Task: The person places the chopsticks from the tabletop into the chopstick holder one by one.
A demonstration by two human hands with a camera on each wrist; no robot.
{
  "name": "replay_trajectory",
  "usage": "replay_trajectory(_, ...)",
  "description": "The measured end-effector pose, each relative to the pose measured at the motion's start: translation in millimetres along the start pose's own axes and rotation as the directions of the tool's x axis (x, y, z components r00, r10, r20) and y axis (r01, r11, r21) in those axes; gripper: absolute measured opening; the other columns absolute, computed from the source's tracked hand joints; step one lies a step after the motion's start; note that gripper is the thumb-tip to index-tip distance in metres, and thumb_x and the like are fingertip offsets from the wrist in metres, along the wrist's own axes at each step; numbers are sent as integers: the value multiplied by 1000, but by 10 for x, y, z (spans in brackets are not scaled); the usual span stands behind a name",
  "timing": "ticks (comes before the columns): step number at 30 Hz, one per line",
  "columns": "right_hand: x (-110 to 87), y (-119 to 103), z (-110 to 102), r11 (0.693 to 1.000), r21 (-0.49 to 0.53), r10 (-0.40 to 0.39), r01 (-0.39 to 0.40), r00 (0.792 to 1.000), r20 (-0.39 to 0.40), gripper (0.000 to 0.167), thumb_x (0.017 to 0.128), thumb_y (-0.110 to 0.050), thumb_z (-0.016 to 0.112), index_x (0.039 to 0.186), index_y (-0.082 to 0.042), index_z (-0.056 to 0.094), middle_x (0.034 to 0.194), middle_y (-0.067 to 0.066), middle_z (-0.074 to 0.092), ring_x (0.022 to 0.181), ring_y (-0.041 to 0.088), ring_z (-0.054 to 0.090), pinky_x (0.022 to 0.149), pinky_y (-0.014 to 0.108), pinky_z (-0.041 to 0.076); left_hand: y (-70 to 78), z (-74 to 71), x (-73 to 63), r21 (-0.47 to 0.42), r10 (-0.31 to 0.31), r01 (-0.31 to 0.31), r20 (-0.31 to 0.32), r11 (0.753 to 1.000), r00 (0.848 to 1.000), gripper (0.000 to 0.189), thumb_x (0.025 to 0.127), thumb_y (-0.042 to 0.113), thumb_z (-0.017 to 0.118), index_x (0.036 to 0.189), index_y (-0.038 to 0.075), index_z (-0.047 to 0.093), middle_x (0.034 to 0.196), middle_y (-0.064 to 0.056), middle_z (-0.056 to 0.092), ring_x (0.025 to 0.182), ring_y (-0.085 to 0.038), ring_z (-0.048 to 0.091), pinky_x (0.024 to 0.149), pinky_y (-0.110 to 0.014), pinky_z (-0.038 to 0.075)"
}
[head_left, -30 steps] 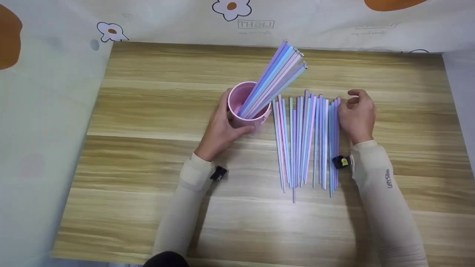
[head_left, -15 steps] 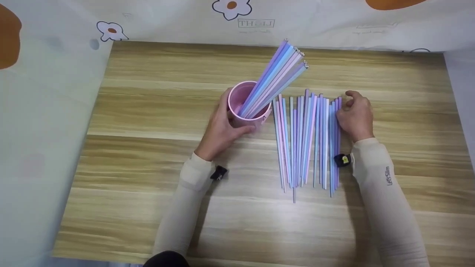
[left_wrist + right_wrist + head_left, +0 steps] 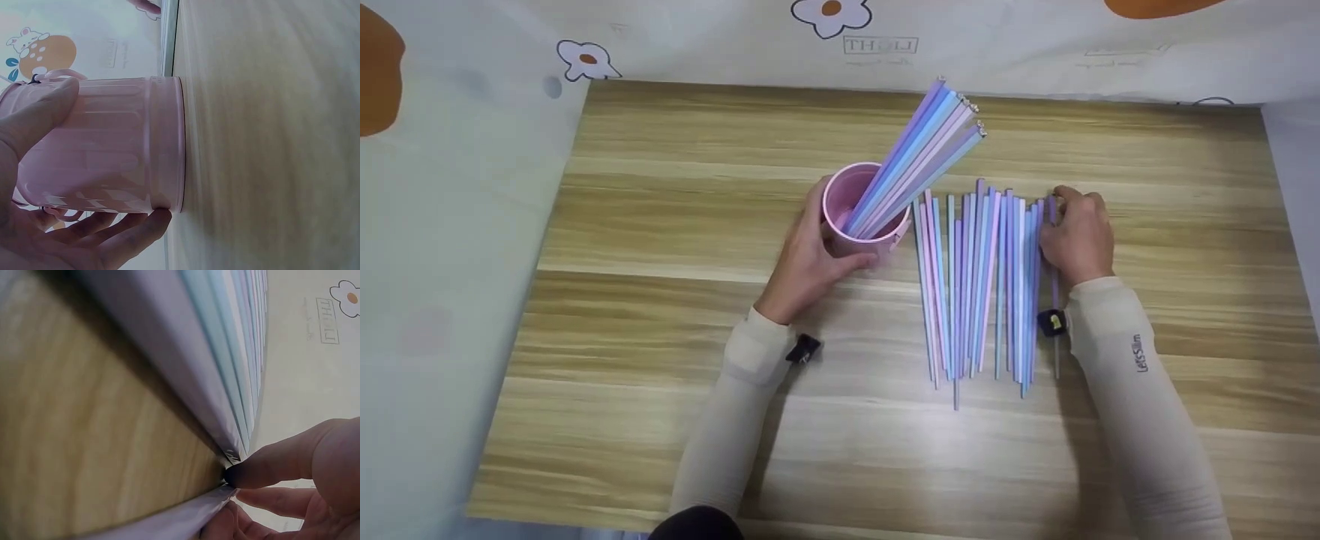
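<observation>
Head: left hand (image 3: 808, 259) grips bucket (image 3: 844, 196), right hand (image 3: 1081, 238) pinches stick (image 3: 1054, 286) — leaning toward desk's (image 3: 660, 322) far-right corner, bundle (image 3: 916, 162) might tip unheld bucket.

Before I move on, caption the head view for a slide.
Left hand holds a pink cup of pastel sticks; right hand pinches a purple stick beside the row of sticks.

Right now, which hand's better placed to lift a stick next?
Right, I'd say: the right hand pinches the rightmost purple stick near its far end, while the left hand grips the pink cup.
</observation>
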State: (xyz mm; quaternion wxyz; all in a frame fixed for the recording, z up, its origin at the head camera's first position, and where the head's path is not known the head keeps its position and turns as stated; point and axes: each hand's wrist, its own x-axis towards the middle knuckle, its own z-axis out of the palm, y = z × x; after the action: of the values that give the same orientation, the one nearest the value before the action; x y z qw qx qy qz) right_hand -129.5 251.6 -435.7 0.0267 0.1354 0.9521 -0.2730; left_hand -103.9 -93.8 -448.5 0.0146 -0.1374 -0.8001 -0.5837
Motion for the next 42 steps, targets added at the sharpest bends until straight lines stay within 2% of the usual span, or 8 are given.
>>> replay_trajectory(8,6,-7,-27,1000,-1,-8,8,1000,15,55,83,3,54,138,7,51,109,28,55,97,41,51,85,57,44,49,4,-8,-25,-30,30,2,999,1000,108,67,14,93,154,16,29,149,-2,44,136,-16,41,117,-30,28)
replay_trajectory(15,-26,-54,-131,999,47,-22,22,1000,-4,57,84,1,54,140,6,50,106,28,62,92,38,58,80,52,48,309,-51,-42,-65,-20,21,12,998,1000,102,68,3,90,151,3,30,148,-15,44,136,-30,42,118,-39,28)
replay_trajectory(22,-146,-287,-277,985,142,-81,99,989,-125,55,84,0,53,139,0,53,105,19,64,76,17,57,60,23,43,406,-80,-68,-67,-22,23,15,998,1000,99,69,1,88,150,1,31,146,-19,44,135,-32,42,117,-36,30)
replay_trajectory(28,-301,-536,-382,945,282,-126,166,980,-155,54,87,-3,52,141,-8,52,106,9,62,78,11,60,59,16,48,385,-73,-59,-98,-9,11,18,995,1000,99,69,2,89,150,1,31,146,-18,44,135,-33,43,117,-40,31)
replay_trajectory(34,-462,-740,-440,860,441,-164,255,958,-233,50,89,-1,54,138,-8,52,104,3,59,82,14,63,58,16,53,386,-78,-60,-100,-6,8,23,995,1000,100,69,4,89,150,1,31,146,-18,44,135,-32,42,117,-41,31)
replay_trajectory(37,-545,-846,-466,800,519,-165,301,942,-292,49,90,3,55,137,-7,52,103,3,57,82,17,63,58,18,55,393,-85,-63,-87,-8,10,20,996,1000,100,70,5,89,151,2,31,147,-18,44,136,-32,42,117,-41,30)
replay_trajectory(39,-600,-926,-490,728,594,-160,342,927,-338,48,89,6,55,135,-5,53,102,7,56,81,20,62,57,21,56,401,-83,-64,-82,-11,13,21,997,1000,100,70,4,89,151,2,31,147,-18,44,136,-32,42,117,-39,30)
replay_trajectory(42,-675,-1056,-535,553,712,-148,432,892,-426,46,86,13,55,130,-1,54,98,14,55,77,25,60,56,26,57,408,-80,-65,-69,-21,22,20,997,1000,100,69,3,89,150,2,31,147,-18,44,136,-31,42,117,-36,29)
